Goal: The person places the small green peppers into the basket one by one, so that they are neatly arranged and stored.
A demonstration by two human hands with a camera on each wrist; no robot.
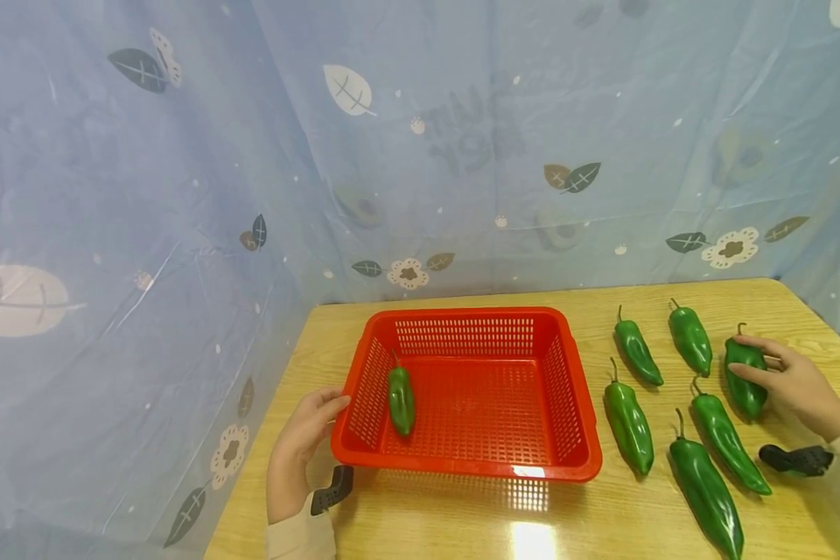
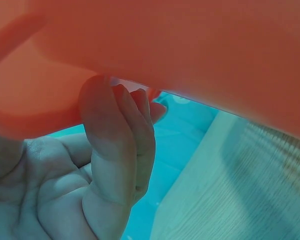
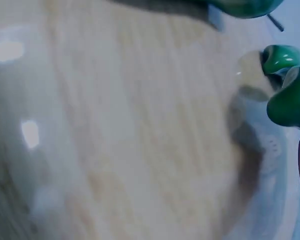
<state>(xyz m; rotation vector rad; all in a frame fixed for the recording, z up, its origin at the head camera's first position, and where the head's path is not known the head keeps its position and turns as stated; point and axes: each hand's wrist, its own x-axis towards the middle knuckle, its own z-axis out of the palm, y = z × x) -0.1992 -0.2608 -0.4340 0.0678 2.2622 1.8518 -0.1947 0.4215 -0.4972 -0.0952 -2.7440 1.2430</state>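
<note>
A red plastic basket [image 1: 462, 313] with slotted walls stands on the wooden table. On its left side, my left hand [image 1: 311, 424] holds the rim; the left wrist view shows the fingers bent up against the basket [image 2: 205, 50] near its edge. One green chili pepper [image 1: 401, 400] lies inside, toward the left wall. Far to the right, my right hand [image 1: 798, 381] grips another green chili pepper [image 1: 745, 393] between thumb and fingers. That pepper [image 3: 292, 102] appears at the right edge of the right wrist view, where most of the hand is out of frame.
Several more green peppers lie between basket and right hand, including a small one [image 1: 638, 354], one at the back [image 1: 691, 342] and a long one [image 1: 707, 490] at the front. A patterned blue curtain [image 1: 462, 233] hangs behind and left of the table [image 1: 455, 529].
</note>
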